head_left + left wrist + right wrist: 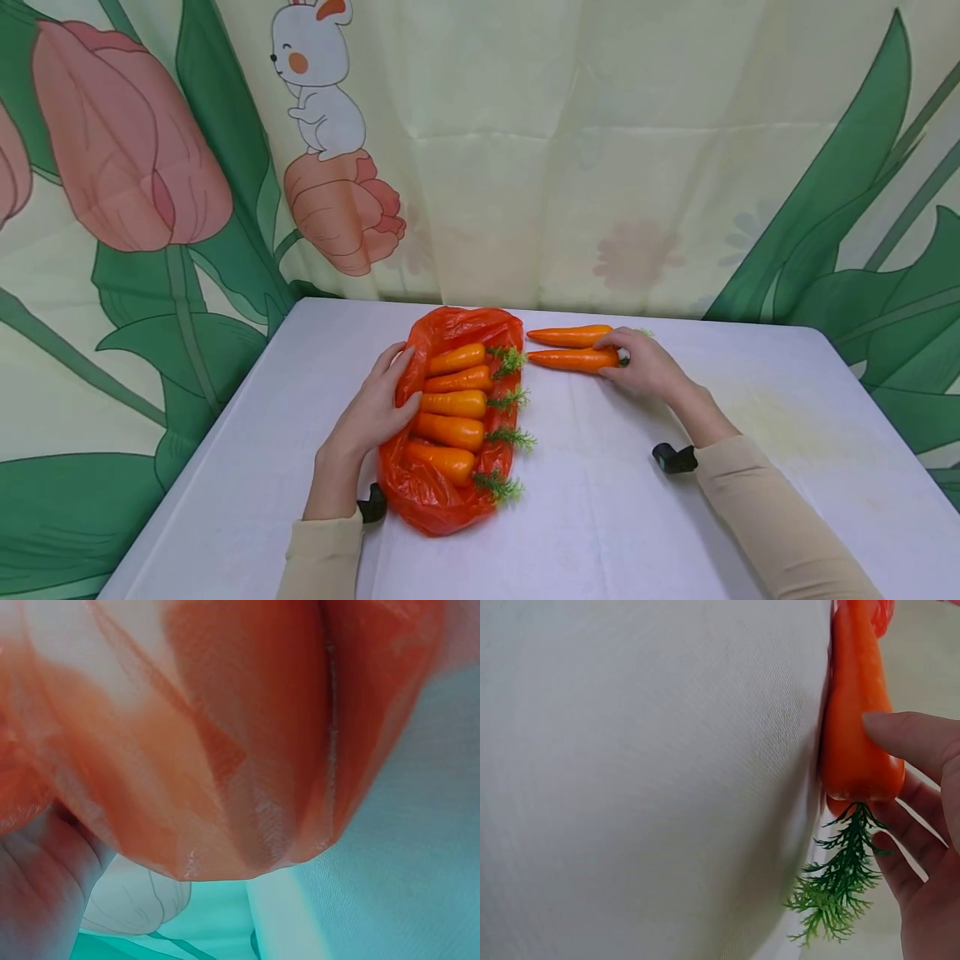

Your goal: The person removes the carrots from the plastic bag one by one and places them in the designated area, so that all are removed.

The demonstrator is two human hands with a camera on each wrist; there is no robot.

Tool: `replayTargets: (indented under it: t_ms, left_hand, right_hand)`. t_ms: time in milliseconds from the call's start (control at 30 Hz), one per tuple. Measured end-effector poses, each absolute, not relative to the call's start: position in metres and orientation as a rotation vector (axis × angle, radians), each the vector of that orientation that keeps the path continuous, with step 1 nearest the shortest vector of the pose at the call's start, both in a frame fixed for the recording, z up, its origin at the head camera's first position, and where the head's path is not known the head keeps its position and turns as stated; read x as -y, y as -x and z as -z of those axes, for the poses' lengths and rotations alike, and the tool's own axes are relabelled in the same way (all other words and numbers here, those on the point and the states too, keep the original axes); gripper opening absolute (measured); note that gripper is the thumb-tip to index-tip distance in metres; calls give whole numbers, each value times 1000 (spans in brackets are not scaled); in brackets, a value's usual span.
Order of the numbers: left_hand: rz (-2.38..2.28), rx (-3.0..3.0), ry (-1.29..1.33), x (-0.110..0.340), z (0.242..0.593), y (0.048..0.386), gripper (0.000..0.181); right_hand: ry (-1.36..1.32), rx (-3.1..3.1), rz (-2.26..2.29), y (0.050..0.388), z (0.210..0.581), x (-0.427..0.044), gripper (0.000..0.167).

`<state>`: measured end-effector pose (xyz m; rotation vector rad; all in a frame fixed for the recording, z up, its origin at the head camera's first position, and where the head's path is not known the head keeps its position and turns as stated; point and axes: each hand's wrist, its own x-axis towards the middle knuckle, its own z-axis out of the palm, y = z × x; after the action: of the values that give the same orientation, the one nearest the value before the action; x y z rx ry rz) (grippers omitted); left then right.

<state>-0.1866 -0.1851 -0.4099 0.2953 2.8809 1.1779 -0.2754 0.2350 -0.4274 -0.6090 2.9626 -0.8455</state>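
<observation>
A red plastic bag (442, 517) lies spread on the table, with several orange toy carrots (454, 403) in a column on it, their green tops pointing right. My left hand (372, 410) holds the bag's left edge. In the left wrist view the translucent bag (247, 750) fills most of the picture and hides the fingertips. To the right of the bag, two more carrots lie side by side, tips to the left. My right hand (647, 364) grips the nearer carrot (859, 742) at its thick end, thumb on its side. The farther carrot (570, 335) lies just behind it.
A white cloth covers the table (600, 500). Behind it hangs a curtain (487, 167) printed with tulips and a rabbit on a carrot. Small black wrist devices (673, 458) sit at both cuffs.
</observation>
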Motion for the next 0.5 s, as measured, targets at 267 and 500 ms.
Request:
replayTargets:
  t_ms: [267, 500]
  left_hand:
    - [-1182, -2875, -304, 185, 410, 188, 75]
    - [-1195, -2866, -297, 186, 409, 186, 75]
  right_hand:
    - [626, -2987, 846, 271, 423, -236, 33]
    - [720, -2994, 905, 265, 415, -225, 39]
